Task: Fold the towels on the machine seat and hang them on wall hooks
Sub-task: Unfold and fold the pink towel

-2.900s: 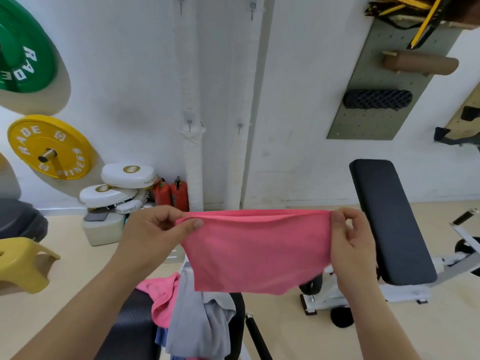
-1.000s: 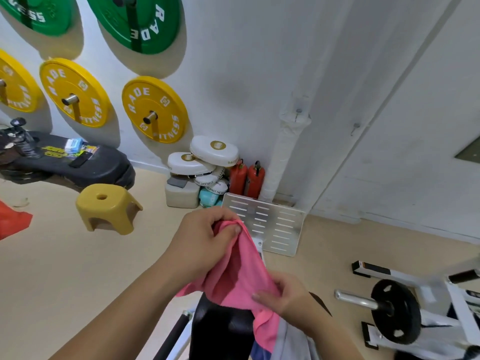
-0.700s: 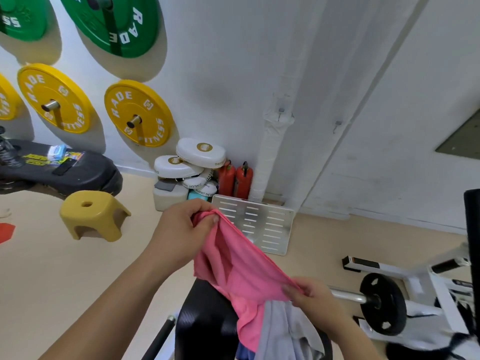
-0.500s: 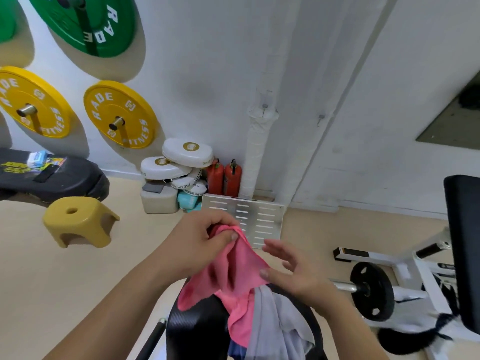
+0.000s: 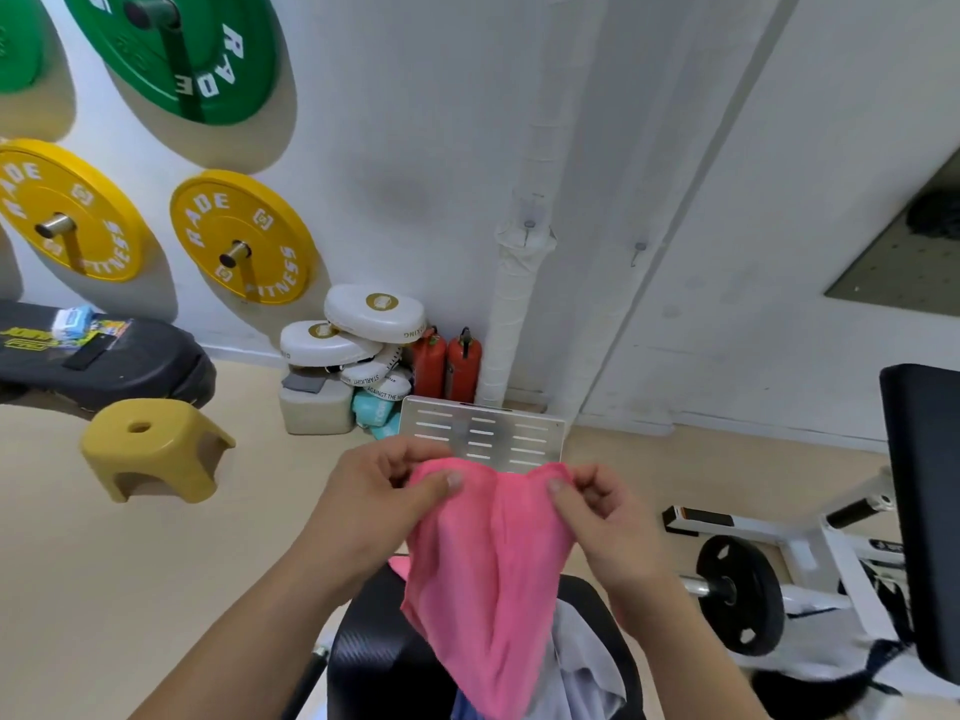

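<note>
I hold a pink towel [image 5: 483,569] up in front of me over the black machine seat [image 5: 374,662]. My left hand [image 5: 379,506] pinches its upper left edge and my right hand [image 5: 597,511] pinches its upper right edge. The cloth hangs down between them in loose folds. Under it on the seat lies a grey towel [image 5: 582,667], with a bit of blue cloth [image 5: 462,711] showing at the bottom. Two small wall hooks [image 5: 529,227] [image 5: 639,250] stick out of the white wall above.
A slotted metal plate [image 5: 488,433] stands just beyond my hands. A yellow stool [image 5: 150,449] is on the floor at left. White pads [image 5: 358,330] and red extinguishers [image 5: 447,363] sit by the wall. A black bench pad [image 5: 922,511] and a barbell plate [image 5: 737,595] are at right.
My right hand, which was open beside the bunched towel, now pinches its top edge. Both hands have lifted and spread the pink towel. The view has swung slightly.
</note>
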Motion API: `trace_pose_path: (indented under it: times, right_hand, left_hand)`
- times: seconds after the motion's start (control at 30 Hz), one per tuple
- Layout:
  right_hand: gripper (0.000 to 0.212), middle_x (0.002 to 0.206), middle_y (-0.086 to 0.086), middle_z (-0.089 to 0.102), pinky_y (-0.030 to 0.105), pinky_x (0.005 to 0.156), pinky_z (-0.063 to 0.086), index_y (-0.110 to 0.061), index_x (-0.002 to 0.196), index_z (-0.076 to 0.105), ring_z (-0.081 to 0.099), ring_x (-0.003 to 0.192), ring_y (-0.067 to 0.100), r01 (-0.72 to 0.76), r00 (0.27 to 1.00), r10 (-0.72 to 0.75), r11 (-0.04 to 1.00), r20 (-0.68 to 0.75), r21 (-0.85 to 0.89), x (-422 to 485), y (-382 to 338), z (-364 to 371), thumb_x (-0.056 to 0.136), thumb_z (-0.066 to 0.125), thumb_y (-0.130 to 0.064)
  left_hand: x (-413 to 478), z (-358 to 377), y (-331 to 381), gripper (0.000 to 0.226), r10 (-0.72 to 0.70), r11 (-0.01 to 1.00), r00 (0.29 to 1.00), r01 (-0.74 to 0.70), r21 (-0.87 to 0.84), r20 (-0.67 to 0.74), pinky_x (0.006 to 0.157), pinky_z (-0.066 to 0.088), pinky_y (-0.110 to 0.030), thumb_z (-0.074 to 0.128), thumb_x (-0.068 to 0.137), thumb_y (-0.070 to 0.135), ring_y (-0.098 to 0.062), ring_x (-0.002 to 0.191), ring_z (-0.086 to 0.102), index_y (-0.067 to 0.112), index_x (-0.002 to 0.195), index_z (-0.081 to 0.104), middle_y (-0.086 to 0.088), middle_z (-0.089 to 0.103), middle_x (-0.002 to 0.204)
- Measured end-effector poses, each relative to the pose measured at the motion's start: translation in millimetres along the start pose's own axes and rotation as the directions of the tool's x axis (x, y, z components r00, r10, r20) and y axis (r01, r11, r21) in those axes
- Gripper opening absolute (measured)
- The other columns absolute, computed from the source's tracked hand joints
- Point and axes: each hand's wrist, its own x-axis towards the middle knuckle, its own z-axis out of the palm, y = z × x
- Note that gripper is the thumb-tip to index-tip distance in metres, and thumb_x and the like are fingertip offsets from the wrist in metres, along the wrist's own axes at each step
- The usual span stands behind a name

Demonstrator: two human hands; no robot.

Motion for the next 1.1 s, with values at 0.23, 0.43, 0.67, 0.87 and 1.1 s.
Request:
trace_pose_path:
  times: [0.23, 0.43, 0.67, 0.87, 1.1]
  right_hand:
    - [0.02, 0.086, 0.01, 0.065, 0.033, 0.066, 0.044, -0.008, 0.09, 0.067, 0.056, 0.072, 0.019, -0.179, 0.924, 0.192, 0.981, -0.33, 0.069, 13.3, 23.2, -53.5, 0.096, 0.07, -0.027]
    - [0.02, 0.103, 0.015, 0.079, 0.039, 0.078, 0.058, -0.005, 0.11, 0.072, 0.074, 0.087, 0.023, -0.283, 0.956, 0.293, 0.932, -0.011, 0.227, 4.0, 11.6, -33.0, 0.1, 0.061, -0.019]
    - [0.008, 0.082, 0.01, 0.075, 0.034, 0.071, 0.059, 0.002, 0.097, 0.07, 0.068, 0.078, 0.021, -0.093, 0.986, 0.124, 0.962, -0.108, 0.255, -15.5, 0.7, 25.5, 0.094, 0.069, -0.005]
    - [0.011, 0.098, 0.014, 0.08, 0.057, 0.094, 0.059, -0.011, 0.1, 0.081, 0.075, 0.1, 0.035, -0.016, 1.0, 0.019, 0.991, -0.019, 0.129, -20.1, 5.2, 26.4, 0.092, 0.074, -0.016]
    - [0.009, 0.092, 0.013, 0.081, 0.059, 0.089, 0.06, -0.012, 0.095, 0.083, 0.076, 0.094, 0.036, -0.032, 0.997, 0.042, 0.991, -0.07, 0.134, -25.5, 3.6, 23.7, 0.088, 0.078, -0.015]
  left_hand:
    - [14.8, -24.6, -28.2, 0.013, -0.103, 0.991, 0.963, 0.077, -0.112, -0.25, 0.057, 0.049, -0.033, 0.085, 0.08, 0.008, -0.018, 0.059, 0.058, 0.005, 0.081, 0.073, -0.012, 0.07, 0.068]
    - [10.9, 5.4, -24.8, 0.015, -0.097, 0.993, 0.979, 0.083, -0.084, -0.177, 0.05, 0.048, -0.024, 0.083, 0.083, 0.012, -0.014, 0.056, 0.058, 0.004, 0.081, 0.07, -0.013, 0.069, 0.069]
    - [-14.8, 52.4, -16.1, 0.029, -0.195, 0.941, 0.978, 0.167, -0.294, -0.07, 0.056, 0.048, -0.032, 0.084, 0.082, 0.014, -0.02, 0.057, 0.056, -0.007, 0.085, 0.065, -0.016, 0.065, 0.066]
    - [-29.3, 58.3, -13.8, 0.011, -0.152, 0.888, 0.987, 0.155, -0.433, 0.043, 0.069, 0.06, -0.024, 0.073, 0.088, -0.005, -0.024, 0.08, 0.076, 0.0, 0.098, 0.075, -0.018, 0.079, 0.09]
    - [-32.9, 53.0, -12.4, 0.005, -0.124, 0.929, 0.991, 0.097, -0.358, -0.054, 0.074, 0.064, -0.035, 0.072, 0.091, 0.002, -0.029, 0.078, 0.078, 0.006, 0.092, 0.075, -0.016, 0.079, 0.081]
